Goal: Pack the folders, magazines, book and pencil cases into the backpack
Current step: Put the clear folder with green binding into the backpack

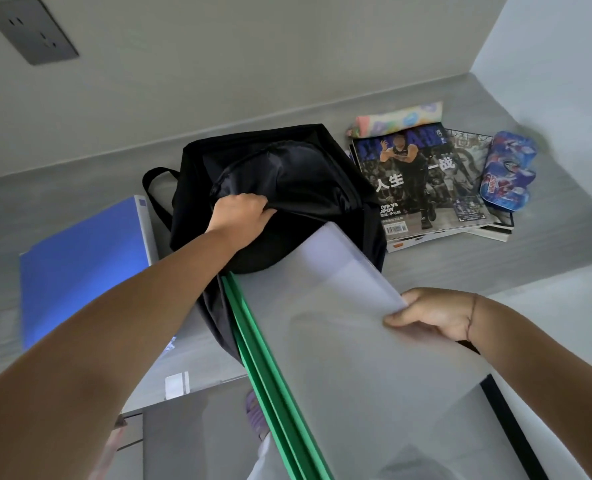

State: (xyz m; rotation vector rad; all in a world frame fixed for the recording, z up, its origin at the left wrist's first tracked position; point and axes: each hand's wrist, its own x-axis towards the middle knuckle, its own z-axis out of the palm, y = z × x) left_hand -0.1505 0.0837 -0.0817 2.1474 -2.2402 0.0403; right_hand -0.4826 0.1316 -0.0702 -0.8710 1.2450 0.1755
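Grey table point(547, 244) set in a wall corner; socket plate point(29, 29) upper left of frame. Black backpack point(287, 174) centre, lying open. Left hand point(240, 216) clamped on its opening edge, fingertips hidden in the fabric. Right hand point(433, 318) pinches a translucent folder with green spine point(322, 323), far corner at the backpack's mouth, near end cut off at bottom. Blue folder point(83, 265) left. Magazines point(422, 185), blue pencil case point(507, 171), and pastel pencil case point(398, 121) right; book not distinguishable.
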